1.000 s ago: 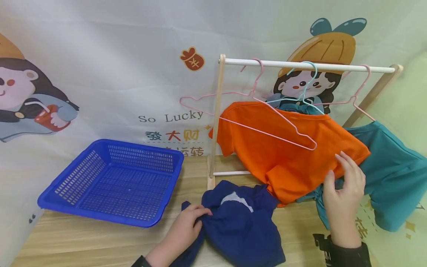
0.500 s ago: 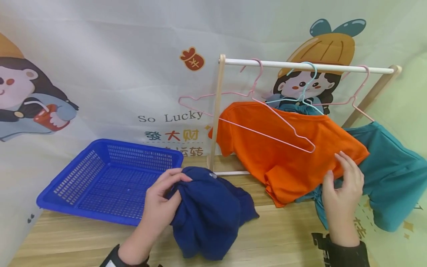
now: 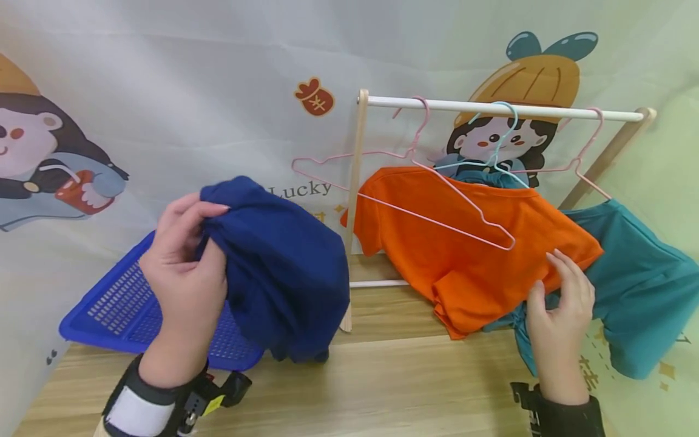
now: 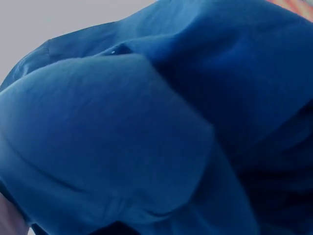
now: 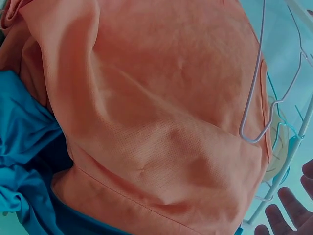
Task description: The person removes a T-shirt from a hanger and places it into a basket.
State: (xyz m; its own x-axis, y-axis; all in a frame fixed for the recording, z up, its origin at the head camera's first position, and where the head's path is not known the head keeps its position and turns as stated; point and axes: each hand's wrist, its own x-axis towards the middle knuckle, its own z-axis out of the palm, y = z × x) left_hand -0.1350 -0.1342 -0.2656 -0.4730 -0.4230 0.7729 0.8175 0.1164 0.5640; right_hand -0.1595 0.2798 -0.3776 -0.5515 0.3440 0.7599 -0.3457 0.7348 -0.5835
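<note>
In the head view my left hand (image 3: 182, 264) pinches a bunched navy blue garment (image 3: 286, 273) between thumb and fingers, raised over the right part of a blue plastic basket (image 3: 111, 297). The garment's folds fill most of the left wrist view. My right hand (image 3: 563, 318) has its fingers loosely spread at the right side of an orange T-shirt (image 3: 453, 237), fingertips overlapping the cloth. In the right wrist view the T-shirt takes up the middle, and some fingers (image 5: 288, 208) show at the lower right corner.
A small wooden rack with a white rail (image 3: 448, 105) carries two pink hangers and a light blue hanger (image 3: 496, 161). One pink hanger (image 3: 437, 222) crosses in front of the orange T-shirt. Teal clothing (image 3: 633, 279) hangs at the right. A printed cloth backdrop stands behind the wooden table (image 3: 377, 388).
My left hand has lifted the navy garment off the table and carried it left and up, over the basket. The right hand has stayed nearly still.
</note>
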